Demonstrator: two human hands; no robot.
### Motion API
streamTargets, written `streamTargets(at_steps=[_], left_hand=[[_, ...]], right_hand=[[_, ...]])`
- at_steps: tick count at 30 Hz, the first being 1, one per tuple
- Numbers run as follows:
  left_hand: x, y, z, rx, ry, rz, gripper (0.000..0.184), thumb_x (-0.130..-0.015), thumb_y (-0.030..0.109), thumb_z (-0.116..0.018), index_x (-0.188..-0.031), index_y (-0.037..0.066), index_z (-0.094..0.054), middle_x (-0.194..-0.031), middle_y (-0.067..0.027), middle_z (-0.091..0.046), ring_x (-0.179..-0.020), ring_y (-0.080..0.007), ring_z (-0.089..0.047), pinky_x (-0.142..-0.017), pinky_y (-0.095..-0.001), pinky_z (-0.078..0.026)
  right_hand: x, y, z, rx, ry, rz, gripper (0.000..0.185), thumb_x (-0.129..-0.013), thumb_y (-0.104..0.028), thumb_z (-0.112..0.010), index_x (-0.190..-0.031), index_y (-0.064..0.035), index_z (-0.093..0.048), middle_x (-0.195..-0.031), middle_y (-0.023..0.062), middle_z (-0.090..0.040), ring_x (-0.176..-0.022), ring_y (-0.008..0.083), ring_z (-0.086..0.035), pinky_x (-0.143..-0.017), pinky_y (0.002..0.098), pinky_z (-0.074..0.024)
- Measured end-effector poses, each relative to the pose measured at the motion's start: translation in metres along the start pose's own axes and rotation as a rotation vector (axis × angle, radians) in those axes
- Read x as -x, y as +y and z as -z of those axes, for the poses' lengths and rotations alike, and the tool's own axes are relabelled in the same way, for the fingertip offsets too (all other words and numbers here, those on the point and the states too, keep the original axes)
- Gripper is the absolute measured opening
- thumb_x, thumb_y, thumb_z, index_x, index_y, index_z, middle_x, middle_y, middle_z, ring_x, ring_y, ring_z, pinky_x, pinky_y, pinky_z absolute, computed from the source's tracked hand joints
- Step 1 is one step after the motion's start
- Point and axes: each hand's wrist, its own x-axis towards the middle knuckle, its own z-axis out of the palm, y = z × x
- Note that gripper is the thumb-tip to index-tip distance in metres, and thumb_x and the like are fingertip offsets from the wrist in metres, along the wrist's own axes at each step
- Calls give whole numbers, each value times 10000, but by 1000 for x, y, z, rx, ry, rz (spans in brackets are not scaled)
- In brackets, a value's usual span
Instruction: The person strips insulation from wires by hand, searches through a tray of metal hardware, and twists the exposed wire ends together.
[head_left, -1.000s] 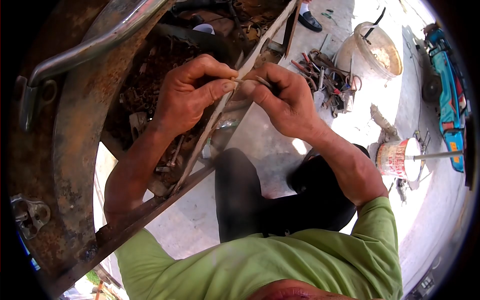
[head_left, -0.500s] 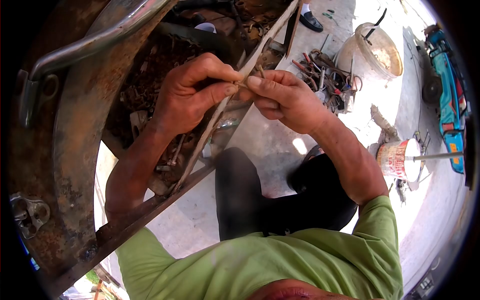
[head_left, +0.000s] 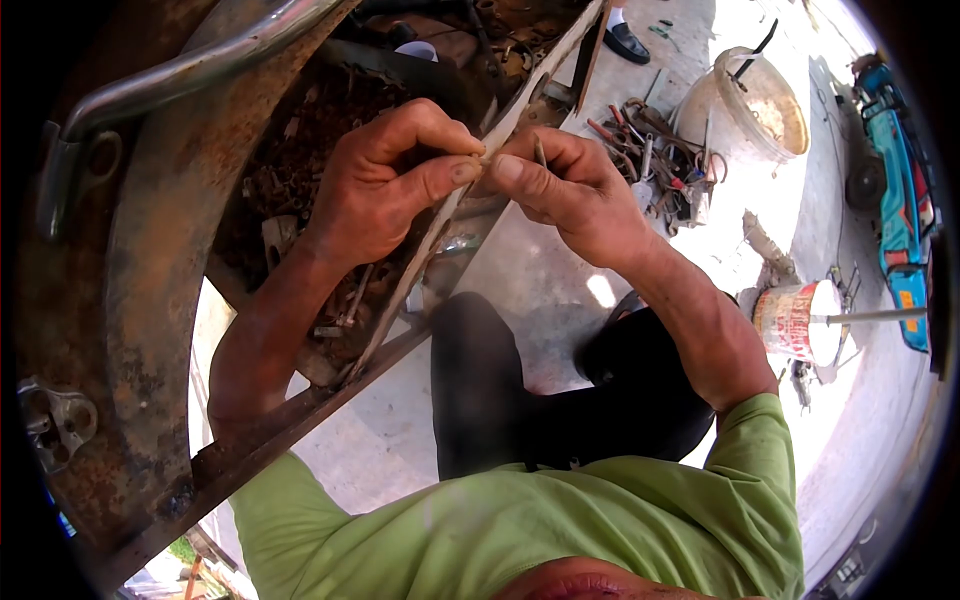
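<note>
My left hand point(head_left: 385, 185) is closed in a pinch, thumb against index finger, over a rusty metal bin point(head_left: 325, 395) of small parts. A tiny tan bit shows at its fingertips, too small to name. Just to the right, my right hand point(head_left: 570, 190) is closed too, thumb pressed on the curled fingers. The end of a thin brownish wire-like piece point(head_left: 540, 151) sticks up from it. The fingertips of both hands nearly meet above the bin's edge; whether one piece runs between them is hidden.
Loose metal parts point(head_left: 265, 190) fill the bin. A curved metal bar point(head_left: 190, 75) crosses upper left. Pliers and other tools point(head_left: 650, 155) lie on the floor beside a whitish bucket point(head_left: 740, 110). A paint bucket point(head_left: 790, 320), turquoise machine point(head_left: 885, 180) and someone's shoe point(head_left: 627, 43) are also there.
My fingertips have shifted slightly up and apart. The thin piece in my right hand now points up nearer the knuckles, and its bent tan part between the hands no longer shows.
</note>
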Motion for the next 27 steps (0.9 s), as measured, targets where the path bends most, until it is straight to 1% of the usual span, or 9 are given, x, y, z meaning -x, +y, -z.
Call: streamTargets(at_steps=[4, 9, 12, 13, 15, 18, 21, 24, 27], left_hand=[[-1, 1, -1, -13, 16, 33, 115, -921, 33, -702, -1035, 28, -684, -909, -19, -652, -827, -92, -612, -728, -256, -499], [-4, 10, -1, -177, -16, -43, 90, -925, 40, -696, -1009, 11, -682, -890, -17, -661, -807, -92, -620, -695, -260, -500], [-2, 12, -1, -254, -26, -3, 90, -946, 83, -680, -985, 2, -674, -854, -12, -658, -792, -86, -609, -679, -257, -490], [-1, 13, -2, -282, -26, 24, 103, -955, 100, -673, -978, -1, -671, -840, -10, -656, -786, -82, -603, -675, -254, -486], [1, 9, -5, -163, 8, 132, 136, -970, 135, -662, -968, 0, -669, -819, -7, -651, -776, -72, -587, -668, -251, -480], [2, 7, -9, -66, 36, 218, 163, -981, 160, -655, -963, -2, -670, -807, -5, -646, -764, -58, -564, -662, -247, -474], [2, 5, -9, -43, 33, 235, 165, -979, 160, -659, -963, -3, -673, -819, -6, -656, -765, -56, -568, -668, -247, -479], [2, 5, -10, -66, 34, 228, 154, -974, 147, -663, -964, -6, -676, -835, -15, -670, -776, -63, -589, -680, -251, -490], [2, 7, -10, -133, 42, 160, 140, -968, 131, -665, -964, -9, -676, -845, -27, -681, -788, -71, -607, -691, -255, -499]], right_hand=[[-1, 2, 2, -47, -11, -35, 246, -1002, -267, -648, -957, -27, -679, -804, -42, -611, -755, 37, -514, -650, 224, -416], [2, 0, 5, -26, -9, -56, 241, -988, -261, -670, -944, -24, -675, -805, -46, -608, -728, 32, -496, -618, 226, -395], [1, 5, 2, 207, 83, 68, 209, -961, -213, -698, -914, -12, -668, -783, -20, -606, -699, 44, -493, -589, 239, -395], [2, 5, 0, 312, 119, 122, 189, -940, -188, -710, -904, -8, -665, -774, 0, -608, -684, 67, -515, -584, 252, -407], [3, 0, -4, 523, 192, 233, 159, -899, -138, -734, -885, 1, -659, -757, 41, -614, -655, 114, -558, -574, 279, -430], [0, 2, -5, 741, 259, 479, 110, -845, -56, -755, -911, -11, -679, -786, 46, -625, -678, 141, -561, -603, 280, -446], [0, 2, -4, 810, 284, 480, 122, -808, -38, -766, -901, -16, -689, -800, 72, -641, -674, 175, -584, -606, 292, -463], [0, 4, -3, 818, 278, 519, 118, -830, -50, -757, -919, -12, -691, -793, 72, -646, -671, 173, -593, -603, 295, -472], [2, 3, -4, 735, 251, 414, 116, -846, -61, -750, -926, -7, -685, -792, 80, -654, -664, 177, -604, -599, 295, -475]])
